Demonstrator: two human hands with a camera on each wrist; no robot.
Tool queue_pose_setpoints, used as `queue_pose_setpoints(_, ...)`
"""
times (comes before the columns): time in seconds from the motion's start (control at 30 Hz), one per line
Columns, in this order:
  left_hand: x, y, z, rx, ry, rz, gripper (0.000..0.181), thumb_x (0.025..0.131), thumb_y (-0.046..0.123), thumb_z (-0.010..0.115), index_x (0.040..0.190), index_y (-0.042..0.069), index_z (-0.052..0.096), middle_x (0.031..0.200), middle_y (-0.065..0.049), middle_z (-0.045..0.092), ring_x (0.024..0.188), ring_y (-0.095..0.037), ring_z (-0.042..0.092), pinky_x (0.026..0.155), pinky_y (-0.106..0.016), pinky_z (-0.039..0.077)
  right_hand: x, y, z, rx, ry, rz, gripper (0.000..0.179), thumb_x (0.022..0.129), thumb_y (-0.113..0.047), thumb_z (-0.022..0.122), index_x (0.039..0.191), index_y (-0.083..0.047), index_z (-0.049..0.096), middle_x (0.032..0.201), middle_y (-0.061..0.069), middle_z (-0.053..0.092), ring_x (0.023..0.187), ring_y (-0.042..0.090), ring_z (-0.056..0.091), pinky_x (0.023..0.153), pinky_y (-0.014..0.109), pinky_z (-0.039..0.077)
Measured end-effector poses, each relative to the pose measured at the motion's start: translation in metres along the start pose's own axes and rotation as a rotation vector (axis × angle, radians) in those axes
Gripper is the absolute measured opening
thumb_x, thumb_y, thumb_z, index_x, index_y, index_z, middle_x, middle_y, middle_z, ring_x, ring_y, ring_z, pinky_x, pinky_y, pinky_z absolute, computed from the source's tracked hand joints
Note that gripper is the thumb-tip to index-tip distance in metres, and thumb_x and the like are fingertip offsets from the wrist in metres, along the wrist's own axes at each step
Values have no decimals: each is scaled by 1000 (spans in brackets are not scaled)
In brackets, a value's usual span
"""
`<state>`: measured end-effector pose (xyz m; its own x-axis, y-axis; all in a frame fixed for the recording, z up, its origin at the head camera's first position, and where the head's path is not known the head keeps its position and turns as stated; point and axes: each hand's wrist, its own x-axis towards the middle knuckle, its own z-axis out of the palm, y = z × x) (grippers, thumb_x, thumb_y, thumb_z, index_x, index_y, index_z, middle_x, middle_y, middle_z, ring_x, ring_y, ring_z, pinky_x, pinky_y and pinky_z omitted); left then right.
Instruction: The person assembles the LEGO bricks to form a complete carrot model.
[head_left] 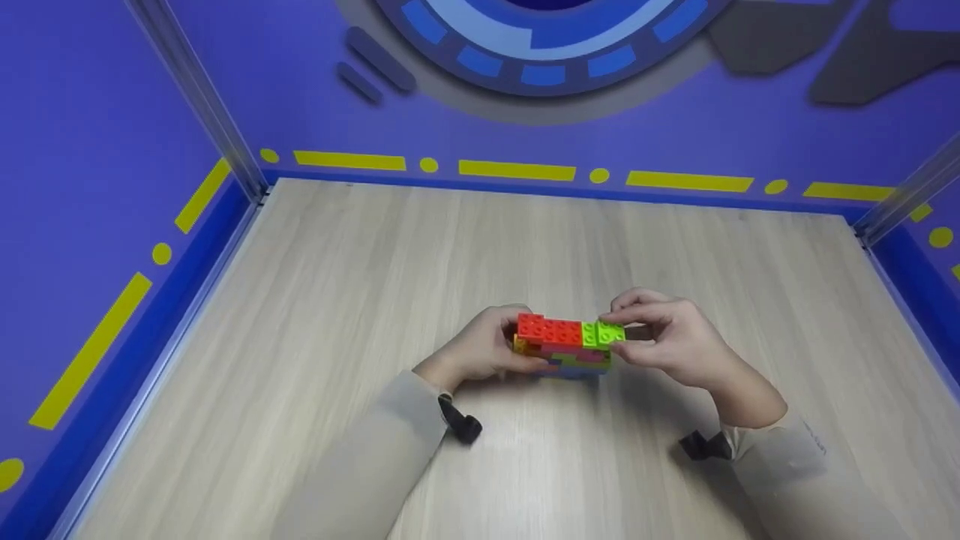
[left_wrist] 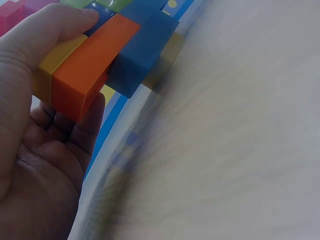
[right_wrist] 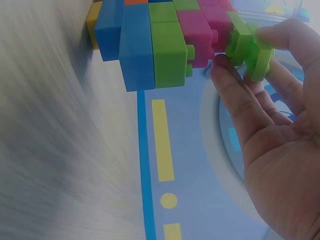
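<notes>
A block wall of stacked toy building bricks, in several colours, stands upright between the two hands in the head view. Red bricks and light green ones make up its top row. My left hand grips the wall's left end; in the left wrist view its thumb lies over a yellow brick beside an orange brick. With thumb and fingers, my right hand pinches a light green brick at the top right end. The right wrist view shows that green brick slightly tilted beside another green brick.
The wood-grain table spreads around the hands. A blue-purple back wall with yellow dashes and a left side panel border it. Black straps hang at both wrists, below the beige sleeves.
</notes>
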<state>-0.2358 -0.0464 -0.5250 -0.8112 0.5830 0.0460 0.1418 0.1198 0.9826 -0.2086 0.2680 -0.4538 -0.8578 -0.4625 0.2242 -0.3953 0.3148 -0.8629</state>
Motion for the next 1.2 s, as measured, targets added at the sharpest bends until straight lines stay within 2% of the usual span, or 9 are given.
queue_pose_setpoints(0.13, 1, 1, 2, -1, -6, 7, 40, 85, 4, 97, 122, 6, 81, 121, -2, 83, 114, -9, 72, 114, -31, 56, -2, 0, -1, -8, -7, 7, 33, 90, 10, 84, 120, -2, 87, 120, 11, 70, 109, 9, 70, 89, 20, 65)
queue_pose_setpoints(0.33, 1, 1, 3, -32, -9, 10, 39, 85, 2, 96, 121, 5, 80, 119, 1, 81, 110, -10, 72, 105, -27, 59, -5, 3, -4, -37, -51, -17, 36, 93, 5, 84, 127, -7, 83, 125, 8, 72, 118, 10, 68, 104, 18, 58)
queue_pose_setpoints(0.43, 0, 2, 3, -24, -6, 14, 39, 85, 4, 97, 120, 6, 80, 119, 1, 82, 108, -10, 70, 97, -25, 58, -7, 7, -5, -33, -81, -1, 44, 95, 1, 86, 137, -8, 76, 136, 9, 71, 123, 11, 68, 108, 18, 56)
queue_pose_setpoints(0.53, 0, 2, 2, -20, -3, 13, 39, 85, 5, 98, 120, 7, 80, 119, 0, 82, 106, -11, 69, 92, -25, 57, -12, 12, -3, -18, -103, 60, 58, 95, -4, 89, 148, -8, 67, 147, 10, 69, 129, 13, 68, 110, 18, 55)
queue_pose_setpoints(0.63, 0, 1, 1, -22, -2, 10, 41, 85, 5, 98, 121, 6, 80, 121, -3, 83, 110, -11, 72, 98, -26, 59, -16, 19, 2, -12, -116, 129, 64, 93, -6, 91, 151, -8, 64, 150, 10, 68, 132, 17, 69, 113, 23, 57)
queue_pose_setpoints(0.73, -1, 0, 0, -15, 1, 8, 42, 85, 4, 98, 123, 7, 80, 123, -5, 83, 115, -11, 74, 107, -28, 58, -17, 27, 9, -20, -128, 177, 61, 92, -6, 92, 147, -6, 66, 145, 11, 70, 132, 21, 70, 115, 33, 59)
queue_pose_setpoints(0.87, -2, -1, -2, -6, 0, 6, 44, 86, 6, 98, 126, 10, 81, 125, -3, 82, 117, -12, 74, 107, -29, 59, -16, 37, 17, -55, -127, 216, 54, 93, -6, 90, 142, -5, 70, 140, 12, 74, 131, 18, 71, 116, 38, 59)
queue_pose_setpoints(1.07, -3, -1, -9, 12, -41, -7, 50, 86, 10, 99, 132, 14, 79, 130, -2, 83, 121, -15, 73, 112, -33, 56, -16, 44, 20, -47, -111, 220, 47, 92, -3, 88, 137, -5, 73, 137, 11, 76, 128, 11, 72, 116, 38, 59)
queue_pose_setpoints(1.2, -4, 0, -19, 16, -76, -23, 56, 85, 4, 97, 136, 10, 75, 135, -6, 80, 124, -17, 73, 116, -35, 56, -16, 45, 19, -12, -110, 211, 48, 92, -2, 88, 138, -3, 73, 137, 13, 76, 126, 6, 72, 116, 36, 59)
